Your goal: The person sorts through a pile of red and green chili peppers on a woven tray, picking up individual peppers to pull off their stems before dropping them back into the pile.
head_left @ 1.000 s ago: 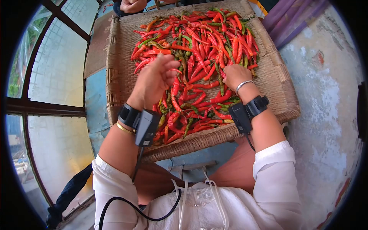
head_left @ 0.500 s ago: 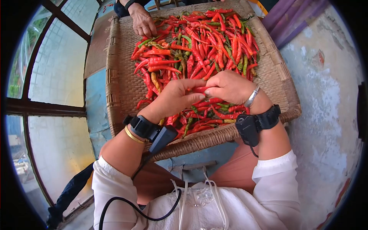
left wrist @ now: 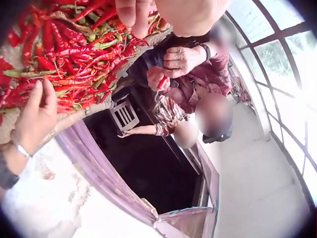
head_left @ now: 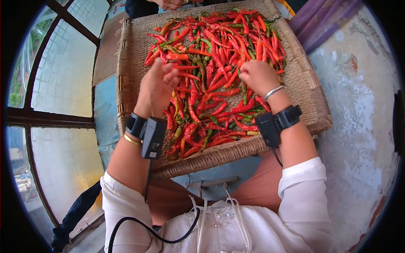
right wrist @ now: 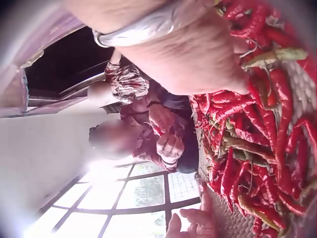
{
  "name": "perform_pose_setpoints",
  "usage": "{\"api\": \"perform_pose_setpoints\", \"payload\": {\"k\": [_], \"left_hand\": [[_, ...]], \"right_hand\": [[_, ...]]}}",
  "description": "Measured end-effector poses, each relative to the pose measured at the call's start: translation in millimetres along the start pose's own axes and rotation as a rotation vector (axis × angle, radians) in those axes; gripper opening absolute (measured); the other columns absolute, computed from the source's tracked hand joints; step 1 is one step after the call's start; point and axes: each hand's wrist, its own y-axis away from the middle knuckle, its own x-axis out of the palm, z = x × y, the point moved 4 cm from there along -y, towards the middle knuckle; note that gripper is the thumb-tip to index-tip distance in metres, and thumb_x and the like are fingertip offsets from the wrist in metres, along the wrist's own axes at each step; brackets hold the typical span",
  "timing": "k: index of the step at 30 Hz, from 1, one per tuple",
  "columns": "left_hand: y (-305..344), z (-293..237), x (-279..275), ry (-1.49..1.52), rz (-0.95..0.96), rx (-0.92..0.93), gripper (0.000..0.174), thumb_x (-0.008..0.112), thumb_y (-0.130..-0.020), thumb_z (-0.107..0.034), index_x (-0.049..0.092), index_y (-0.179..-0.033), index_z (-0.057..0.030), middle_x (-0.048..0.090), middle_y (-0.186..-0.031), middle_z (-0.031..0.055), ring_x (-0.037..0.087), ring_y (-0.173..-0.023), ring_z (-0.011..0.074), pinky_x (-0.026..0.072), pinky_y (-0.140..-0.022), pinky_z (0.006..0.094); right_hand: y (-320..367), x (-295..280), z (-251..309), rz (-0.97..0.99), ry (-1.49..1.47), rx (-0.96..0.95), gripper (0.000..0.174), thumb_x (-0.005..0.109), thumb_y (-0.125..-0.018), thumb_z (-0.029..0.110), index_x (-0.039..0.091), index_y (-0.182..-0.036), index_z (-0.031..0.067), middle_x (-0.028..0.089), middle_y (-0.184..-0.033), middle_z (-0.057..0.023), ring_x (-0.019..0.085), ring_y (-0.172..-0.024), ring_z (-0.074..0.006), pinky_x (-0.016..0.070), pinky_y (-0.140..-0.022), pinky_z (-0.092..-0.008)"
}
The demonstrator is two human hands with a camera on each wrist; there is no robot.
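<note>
Red peppers (head_left: 219, 59), with some green and brownish ones among them, lie heaped on the woven tray (head_left: 168, 168). Over the left part of the heap, the left hand (head_left: 156, 86) is raised, its fingers loosely bent and nothing seen in them. The right hand (head_left: 259, 78) reaches down at the heap's right side. In the left wrist view, the right hand (left wrist: 35, 116) has thumb and finger slightly apart, tips close to a greenish pepper (left wrist: 25, 74). The same hand's back fills the top of the right wrist view, hiding its fingertips.
Across the tray, another person's hands (left wrist: 178, 62) hold a red pepper (left wrist: 162, 82). Another person is behind them. Windows (head_left: 63, 63) stand at the left, a purple curtain (head_left: 320, 21) and a stained wall (head_left: 354, 101) at the right.
Both hands were together at a red pepper mid-tray half a second ago. The left has since moved up and left, the right up and right. The other person's hand has withdrawn to the far edge.
</note>
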Motion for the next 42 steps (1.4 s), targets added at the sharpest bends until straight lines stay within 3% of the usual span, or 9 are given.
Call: {"api": "perform_pose_setpoints", "payload": {"k": [1, 3, 7, 11, 16, 20, 30, 37, 42], "left_hand": [[1, 3, 0, 0.003, 0.0, 0.0, 0.022, 0.051, -0.085, -0.027, 0.046, -0.096, -0.0075, 0.054, -0.086, 0.0036, 0.054, -0.066, 0.0106, 0.0457, -0.058, 0.0236], [9, 17, 16, -0.11, 0.264, -0.146, 0.022, 0.049, -0.086, -0.025, 0.047, -0.099, -0.0073, 0.057, -0.085, 0.0025, 0.054, -0.065, 0.0097, 0.0449, -0.057, 0.0228], [23, 22, 30, -0.265, 0.335, -0.162, 0.023, 0.046, -0.088, -0.021, 0.05, -0.105, -0.0056, 0.06, -0.089, 0.0029, 0.055, -0.064, 0.0071, 0.045, -0.055, 0.0191], [26, 22, 32, -0.33, 0.335, -0.159, 0.023, 0.047, -0.087, -0.021, 0.051, -0.104, -0.0056, 0.06, -0.088, 0.0033, 0.054, -0.063, 0.0065, 0.0442, -0.054, 0.0186], [28, 28, 34, -0.393, 0.362, -0.18, 0.022, 0.05, -0.086, -0.023, 0.052, -0.101, -0.0071, 0.059, -0.085, 0.0015, 0.052, -0.062, 0.0045, 0.0421, -0.054, 0.018], [29, 31, 33, -0.421, 0.392, -0.197, 0.021, 0.049, -0.087, -0.021, 0.053, -0.102, -0.0075, 0.06, -0.087, 0.0021, 0.053, -0.063, 0.0038, 0.0427, -0.056, 0.0176], [35, 43, 36, -0.622, 0.457, -0.185, 0.022, 0.054, -0.084, -0.015, 0.053, -0.104, -0.0057, 0.058, -0.085, -0.0014, 0.051, -0.066, 0.0028, 0.0435, -0.06, 0.0176], [46, 53, 44, -0.69, 0.666, -0.14, 0.023, 0.058, -0.081, -0.017, 0.054, -0.099, -0.0039, 0.056, -0.085, -0.0022, 0.052, -0.072, 0.004, 0.0444, -0.066, 0.019], [41, 50, 40, -0.655, 0.602, -0.212, 0.01, 0.06, -0.08, -0.016, 0.056, -0.083, -0.0078, 0.056, -0.072, -0.004, 0.051, -0.059, 0.0023, 0.0406, -0.054, 0.0163]], "right_hand": [[-2, -1, -3, 0.0, 0.003, -0.001, 0.017, 0.06, -0.07, 0.022, 0.063, -0.079, 0.0083, 0.059, -0.082, -0.0118, 0.056, -0.078, -0.0287, 0.0452, -0.069, -0.0394], [-2, -22, -18, -0.432, -0.008, 0.066, 0.02, 0.06, -0.07, 0.022, 0.061, -0.085, 0.0085, 0.057, -0.087, -0.0123, 0.054, -0.083, -0.0293, 0.0439, -0.073, -0.0389], [-15, -1, -68, -0.438, 0.038, 0.264, 0.048, 0.064, -0.068, 0.03, 0.051, -0.109, 0.0094, 0.047, -0.108, -0.0185, 0.044, -0.101, -0.0331, 0.0363, -0.088, -0.0378], [-21, 13, -70, -0.175, 0.013, 0.379, 0.064, 0.066, -0.062, 0.042, 0.048, -0.114, 0.0079, 0.04, -0.116, -0.0198, 0.037, -0.108, -0.0363, 0.0314, -0.092, -0.0376], [-19, 14, -42, 0.065, 0.028, 0.271, 0.055, 0.067, -0.063, 0.037, 0.054, -0.107, 0.0081, 0.038, -0.118, -0.0172, 0.039, -0.106, -0.0395, 0.0381, -0.088, -0.0426], [-9, 24, -6, 0.299, -0.105, 0.032, 0.039, 0.067, -0.063, 0.031, 0.06, -0.09, 0.005, 0.053, -0.096, -0.0183, 0.054, -0.09, -0.0322, 0.0432, -0.081, -0.0372], [27, -9, 46, 0.029, 0.025, -0.166, 0.023, 0.063, -0.07, 0.024, 0.059, -0.076, 0.0017, 0.056, -0.079, -0.0135, 0.054, -0.082, -0.0309, 0.0434, -0.07, -0.0379], [27, 6, 43, 0.217, -0.638, -0.049, 0.034, 0.061, -0.071, 0.033, 0.057, -0.068, -0.0009, 0.055, -0.062, -0.0161, 0.055, -0.058, -0.0261, 0.0429, -0.056, -0.0357], [24, 14, 43, 0.245, -1.034, -0.067, 0.029, 0.061, -0.074, 0.028, 0.059, -0.074, -0.0014, 0.057, -0.061, -0.0094, 0.052, -0.056, -0.0146, 0.0423, -0.055, -0.031]]}}
